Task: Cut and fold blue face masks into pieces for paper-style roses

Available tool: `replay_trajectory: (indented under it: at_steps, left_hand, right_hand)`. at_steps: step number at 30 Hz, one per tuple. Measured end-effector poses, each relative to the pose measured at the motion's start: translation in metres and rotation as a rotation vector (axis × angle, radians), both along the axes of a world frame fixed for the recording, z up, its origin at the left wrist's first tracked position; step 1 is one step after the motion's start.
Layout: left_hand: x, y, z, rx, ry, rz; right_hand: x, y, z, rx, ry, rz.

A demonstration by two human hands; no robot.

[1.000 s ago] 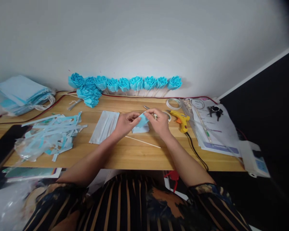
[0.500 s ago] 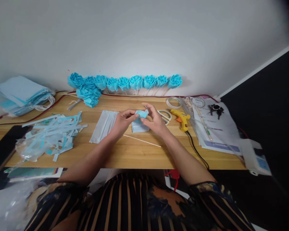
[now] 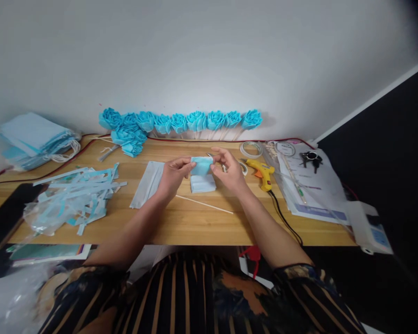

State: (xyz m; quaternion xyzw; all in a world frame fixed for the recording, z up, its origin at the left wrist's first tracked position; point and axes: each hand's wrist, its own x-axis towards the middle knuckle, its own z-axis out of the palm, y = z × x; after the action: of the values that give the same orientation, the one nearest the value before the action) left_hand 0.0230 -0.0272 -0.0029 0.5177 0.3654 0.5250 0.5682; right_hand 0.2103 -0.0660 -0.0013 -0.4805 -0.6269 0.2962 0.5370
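Observation:
Between my two hands a small light-blue piece of mask fabric [image 3: 201, 165] is stretched flat above the table. My left hand [image 3: 173, 175] pinches its left edge between thumb and fingers. At the right edge, my right hand [image 3: 230, 172] pinches it the same way. Just below lies a small stack of pale cut fabric pieces [image 3: 202, 183]. Pleated mask fabric [image 3: 146, 183] lies beside my left hand, partly covered by it. A thin wooden stick [image 3: 205, 204] rests nearer the table edge. Scissors [image 3: 244, 169] with white handles are mostly hidden by my right hand.
Blue fabric flowers [image 3: 196, 121] on sticks line the wall. A yellow glue gun [image 3: 264, 172], a tape roll [image 3: 251, 149], keys [image 3: 311, 158] and papers [image 3: 316, 195] are on the right. Fabric strips [image 3: 80, 195], a phone [image 3: 10, 211] and stacked masks [image 3: 38, 137] are on the left.
The blue fabric piece, bunched and folded before, is now spread flat between my fingers. My left hand has shifted slightly left, and the stack below shows more.

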Motion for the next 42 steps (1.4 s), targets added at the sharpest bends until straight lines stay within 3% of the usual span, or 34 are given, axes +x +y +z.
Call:
replay_trajectory:
  at_steps: [8, 13, 18, 26, 35, 42]
  left_hand:
    - [0.002, -0.003, 0.0, -0.072, -0.102, -0.1]
    - [0.003, -0.005, 0.002, -0.064, -0.071, -0.096]
    - [0.005, -0.009, 0.003, -0.025, 0.029, -0.127]
    - [0.01, -0.013, -0.006, 0.078, 0.172, -0.162]
    - [0.004, -0.011, -0.002, 0.136, 0.303, -0.158]
    - [0.004, -0.01, -0.002, 0.103, 0.326, -0.152]
  right_hand:
    - [-0.002, 0.002, -0.001, -0.088, 0.088, 0.007]
    - [-0.001, 0.003, -0.004, -0.154, 0.146, 0.099]
    - [-0.004, -0.001, -0.001, -0.111, 0.113, 0.14]
    - [-0.011, -0.007, 0.007, 0.017, -0.152, -0.053]
    - [-0.003, 0.002, 0.0, -0.071, 0.186, -0.128]
    - [-0.004, 0.003, 0.001, -0.093, 0.255, -0.131]
